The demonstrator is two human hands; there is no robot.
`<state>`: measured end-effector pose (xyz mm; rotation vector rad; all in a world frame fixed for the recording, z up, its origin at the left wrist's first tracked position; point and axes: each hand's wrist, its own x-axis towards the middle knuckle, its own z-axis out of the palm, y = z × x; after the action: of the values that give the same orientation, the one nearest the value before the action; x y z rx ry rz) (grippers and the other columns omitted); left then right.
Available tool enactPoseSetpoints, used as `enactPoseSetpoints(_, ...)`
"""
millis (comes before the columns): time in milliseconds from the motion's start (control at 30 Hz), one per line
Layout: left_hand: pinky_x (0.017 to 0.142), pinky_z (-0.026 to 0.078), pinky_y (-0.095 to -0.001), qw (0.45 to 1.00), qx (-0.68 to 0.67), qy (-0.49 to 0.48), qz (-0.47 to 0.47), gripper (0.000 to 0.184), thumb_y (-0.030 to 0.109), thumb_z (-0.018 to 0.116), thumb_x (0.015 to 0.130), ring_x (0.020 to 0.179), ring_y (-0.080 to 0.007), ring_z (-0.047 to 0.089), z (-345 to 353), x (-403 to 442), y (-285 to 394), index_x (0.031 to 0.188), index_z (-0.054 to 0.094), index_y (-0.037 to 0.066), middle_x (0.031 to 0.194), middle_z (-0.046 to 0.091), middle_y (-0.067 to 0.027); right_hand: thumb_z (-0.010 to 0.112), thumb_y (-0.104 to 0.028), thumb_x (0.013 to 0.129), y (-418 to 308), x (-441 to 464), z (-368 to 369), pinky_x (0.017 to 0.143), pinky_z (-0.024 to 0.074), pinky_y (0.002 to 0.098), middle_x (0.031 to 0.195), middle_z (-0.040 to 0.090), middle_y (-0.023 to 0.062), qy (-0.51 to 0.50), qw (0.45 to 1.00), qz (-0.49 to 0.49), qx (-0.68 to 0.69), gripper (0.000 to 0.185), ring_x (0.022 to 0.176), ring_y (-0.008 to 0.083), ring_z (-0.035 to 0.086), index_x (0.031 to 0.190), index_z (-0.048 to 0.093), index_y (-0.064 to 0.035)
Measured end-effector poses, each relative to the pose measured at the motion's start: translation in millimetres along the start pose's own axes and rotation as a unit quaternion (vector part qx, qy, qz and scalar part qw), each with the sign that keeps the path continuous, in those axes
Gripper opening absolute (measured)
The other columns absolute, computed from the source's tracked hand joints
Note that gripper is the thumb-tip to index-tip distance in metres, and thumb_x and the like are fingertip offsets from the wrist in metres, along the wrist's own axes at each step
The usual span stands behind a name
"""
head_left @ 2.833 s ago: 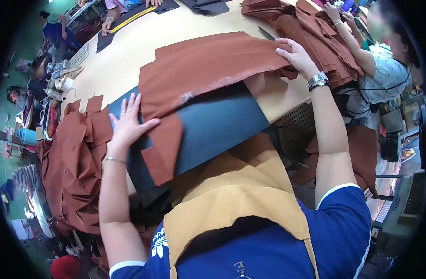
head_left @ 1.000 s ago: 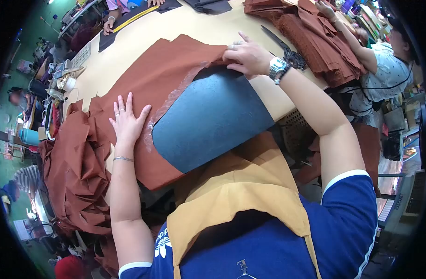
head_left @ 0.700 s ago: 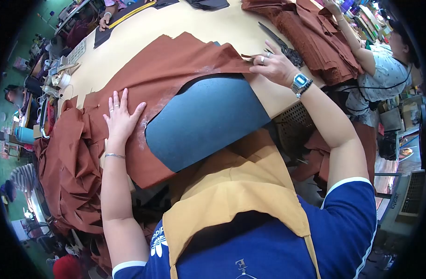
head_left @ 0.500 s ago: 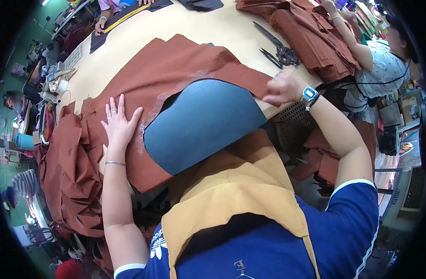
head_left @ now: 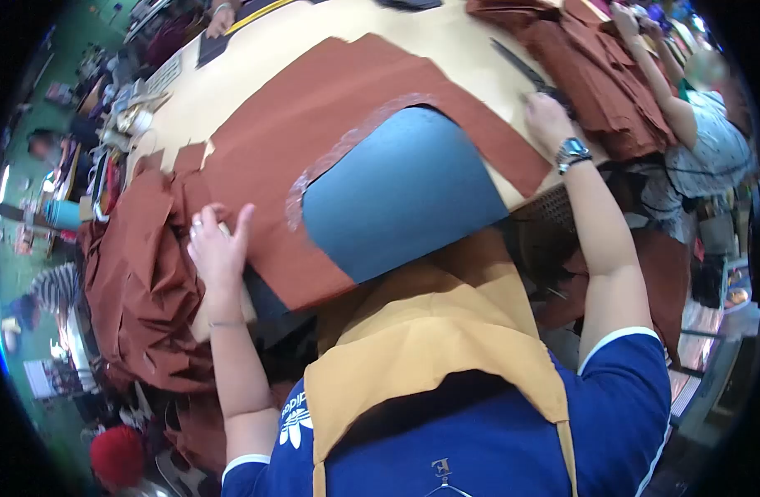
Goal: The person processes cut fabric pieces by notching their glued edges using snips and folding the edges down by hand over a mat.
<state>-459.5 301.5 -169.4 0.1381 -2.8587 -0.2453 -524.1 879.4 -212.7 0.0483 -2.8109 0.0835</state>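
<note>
At the near side, apron: a tan apron (head_left: 434, 356), worn over a blue shirt (head_left: 471, 439), reaches up to the table edge.
Left hand: the left hand (head_left: 218, 248) is at the left side of the brown panel, released, thumb spread away from loosely bent fingers; whether the fingertips touch cloth I cannot tell.
Board: a dark blue board (head_left: 401, 195) lies flat near the table's front edge, bare inside the panel's curve, with one corner showing at the panel's lower left.
Brown panel: the brown panel (head_left: 330, 132) lies spread on the table, partly over the board, its curved inner edge marked with whitish smears; one strip extends right to the table's edge.
Brown heap: a crumpled brown heap (head_left: 144, 290) sits left of the panel, beside the left hand.
Right hand: the right hand (head_left: 548, 120) is beyond the strip, fingers curled, just beside the scissors; whether it is clenched on anything I cannot tell.
Scissors: dark scissors (head_left: 517, 62) lie on the table (head_left: 268, 74), blades pointing away.
Brown stack: layered brown cloth (head_left: 604, 91) lies right of the scissors, before a co-worker in a pale patterned top (head_left: 716, 137).
Far edge: another person's hand (head_left: 221, 21) is near a yellow ruler (head_left: 260, 14) on dark cloth (head_left: 212, 51).
</note>
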Motion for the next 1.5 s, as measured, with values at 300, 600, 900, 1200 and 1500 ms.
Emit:
enactPoseSetpoints(300, 0.078, 0.046, -0.0445, 0.997, -0.071, -0.003, 0.035, 0.038, 0.04, 0.071, 0.085, 0.087, -0.0355, 0.059, -4.0, -53.2, 17.7, 0.089, 0.06, 0.004, 0.092, 0.06, -0.0151, 0.065, -0.039, 0.091, -213.8, -11.5, -37.8, 0.073, 0.0514, 0.0313, 0.082, 0.066, 0.0098, -0.134, 0.883, -0.054, 0.446, 0.042, 0.078, 0.0163, 0.063, 0.112, 0.065, -0.0024)
enactPoseSetpoints(600, 0.095, 0.048, -0.0323, 0.514, -0.797, -0.201, -0.244, 0.042, 0.027, 0.063, 0.096, 0.104, -0.0175, 0.061, -2.4, -44.5, 51.1, 0.13, 0.053, 0.004, 0.117, 0.063, -0.0038, 0.072, -0.022, 0.087, -321.2, -62.7, -48.7, 0.078, 0.0516, 0.0302, 0.089, 0.066, 0.0067, -0.25, 0.737, -0.121, 0.616, 0.025, 0.085, 0.0159, 0.063, 0.097, 0.059, -0.0031)
enactPoseSetpoints(900, 0.089, 0.049, -0.0297, 0.646, -0.705, -0.2, -0.216, 0.037, 0.015, 0.07, 0.089, 0.097, -0.0153, 0.062, 16.8, -24.6, 49.7, 0.121, 0.06, 0.003, 0.112, 0.064, -0.005, 0.037, -0.042, 0.104, -292.5, -42.0, -46.0, 0.047, 0.038, 0.0194, 0.071, 0.043, -0.0043, -0.413, 0.55, 0.102, 0.718, 0.041, 0.053, 0.0038, 0.035, 0.105, 0.056, -0.0061)
enactPoseSetpoints(1200, 0.08, 0.049, -0.0286, 0.688, -0.679, -0.16, -0.2, 0.028, 0.011, 0.069, 0.088, 0.089, -0.0138, 0.062, 16.4, -33.6, 51.9, 0.114, 0.062, 0.004, 0.102, 0.067, -0.0041, 0.041, -0.044, 0.103, -294.3, -19.9, -34.3, 0.039, 0.0233, 0.0146, 0.069, 0.038, -0.0067, -0.533, 0.393, 0.157, 0.733, 0.041, 0.051, 0.0006, 0.029, 0.118, 0.053, -0.0083)
enactPoseSetpoints(1500, 0.082, 0.056, -0.0344, 0.699, -0.682, -0.142, -0.162, 0.03, 0.009, 0.06, 0.091, 0.09, -0.0205, 0.068, 29.5, -34.6, 45.3, 0.12, 0.059, 0.001, 0.104, 0.068, -0.0098, 0.041, -0.044, 0.103, -292.2, -21.5, -34.9, 0.038, 0.0232, 0.0136, 0.067, 0.038, -0.007, -0.54, 0.392, 0.157, 0.728, 0.041, 0.049, -0.0003, 0.029, 0.114, 0.056, -0.0067)
